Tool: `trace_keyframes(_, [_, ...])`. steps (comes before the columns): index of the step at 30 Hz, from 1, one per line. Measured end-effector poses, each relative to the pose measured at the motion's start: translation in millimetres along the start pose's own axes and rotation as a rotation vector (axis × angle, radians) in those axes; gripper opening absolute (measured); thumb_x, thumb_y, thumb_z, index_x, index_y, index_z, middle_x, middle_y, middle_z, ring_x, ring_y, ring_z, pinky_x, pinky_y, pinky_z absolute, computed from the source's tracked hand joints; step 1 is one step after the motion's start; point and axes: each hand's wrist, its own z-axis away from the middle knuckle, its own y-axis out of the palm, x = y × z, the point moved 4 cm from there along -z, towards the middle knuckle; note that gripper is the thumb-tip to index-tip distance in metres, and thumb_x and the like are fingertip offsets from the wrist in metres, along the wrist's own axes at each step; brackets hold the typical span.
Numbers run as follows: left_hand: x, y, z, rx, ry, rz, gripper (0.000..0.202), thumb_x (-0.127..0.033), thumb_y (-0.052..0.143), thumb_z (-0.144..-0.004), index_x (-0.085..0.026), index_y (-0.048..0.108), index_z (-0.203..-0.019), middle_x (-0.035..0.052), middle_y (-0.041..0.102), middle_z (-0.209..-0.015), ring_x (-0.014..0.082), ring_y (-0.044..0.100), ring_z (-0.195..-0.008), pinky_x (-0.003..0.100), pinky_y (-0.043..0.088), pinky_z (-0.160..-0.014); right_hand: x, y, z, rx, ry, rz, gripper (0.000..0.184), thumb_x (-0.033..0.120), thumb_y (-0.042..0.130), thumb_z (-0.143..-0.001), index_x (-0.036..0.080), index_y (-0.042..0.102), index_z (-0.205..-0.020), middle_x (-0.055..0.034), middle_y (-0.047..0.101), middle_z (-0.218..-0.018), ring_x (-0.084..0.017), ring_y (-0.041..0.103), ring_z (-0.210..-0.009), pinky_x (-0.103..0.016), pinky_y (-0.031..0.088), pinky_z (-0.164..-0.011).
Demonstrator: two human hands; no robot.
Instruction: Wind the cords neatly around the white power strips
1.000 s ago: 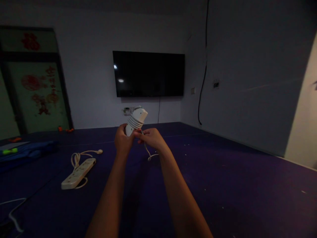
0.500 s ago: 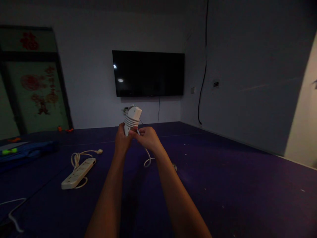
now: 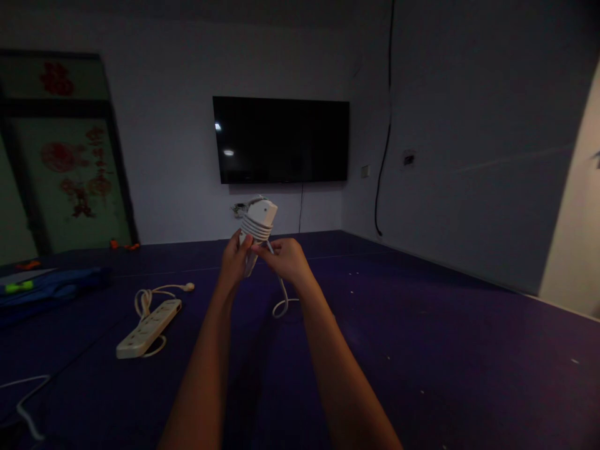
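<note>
Held up in front of me is a white power strip [image 3: 265, 213], tilted, with several turns of its white cord [image 3: 257, 229] wound around the body. My left hand [image 3: 235, 257] is closed around its lower part, thumb on the near side. My right hand [image 3: 287, 257] pinches the cord just right of the strip, below the wound turns. From there the loose cord hangs down and makes a small loop above the purple surface, passing behind my right forearm. The cord's far end is hidden.
On the purple surface [image 3: 403, 350] a second white power strip [image 3: 149, 330] lies to the left with its cord loosely bundled. Blue cloth [image 3: 60, 284] and a white cable [image 3: 28, 415] are farther left. A television [image 3: 284, 140] hangs on the back wall; a black cable [image 3: 387, 144] runs down the right wall.
Both hands and the wound power strip have shifted slightly right, and the strip tilts a little more. The plug seen by my right forearm is now hidden.
</note>
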Motion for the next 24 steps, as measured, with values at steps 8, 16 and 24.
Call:
trace_keyframes(8, [-4, 0.6, 5, -0.043, -0.177, 0.054, 0.051, -0.055, 0.072, -0.057, -0.014, 0.064, -0.085, 0.0023, 0.067, -0.073, 0.0174, 0.061, -0.066, 0.026, 0.047, -0.057, 2, -8, 1, -0.081, -0.007, 0.157, 0.058, 0.066, 0.05, -0.077, 0.016, 0.049, -0.048, 0.0029, 0.038, -0.046, -0.007, 0.032, -0.043, -0.023, 0.017, -0.044])
trace_keyframes(16, [-9, 5.5, 7, -0.112, -0.122, -0.038, 0.05, -0.051, 0.072, -0.058, -0.013, 0.062, -0.09, 0.0068, 0.068, -0.086, 0.0195, 0.063, -0.077, 0.028, 0.049, -0.065, -2, -10, -1, -0.141, 0.055, 0.229, 0.059, 0.067, 0.045, -0.08, 0.018, 0.049, -0.048, -0.0018, 0.05, -0.048, -0.011, 0.044, -0.046, -0.023, 0.024, -0.045])
trace_keyframes(24, [-16, 12.6, 9, -0.148, -0.022, -0.106, 0.046, -0.049, 0.069, -0.064, -0.014, 0.061, -0.092, 0.0086, 0.068, -0.09, 0.0213, 0.065, -0.083, 0.03, 0.05, -0.07, -7, -14, -2, -0.114, 0.074, 0.067, 0.064, 0.072, 0.041, -0.079, 0.016, 0.055, -0.051, -0.0022, 0.052, -0.045, -0.011, 0.049, -0.044, -0.022, 0.028, -0.045])
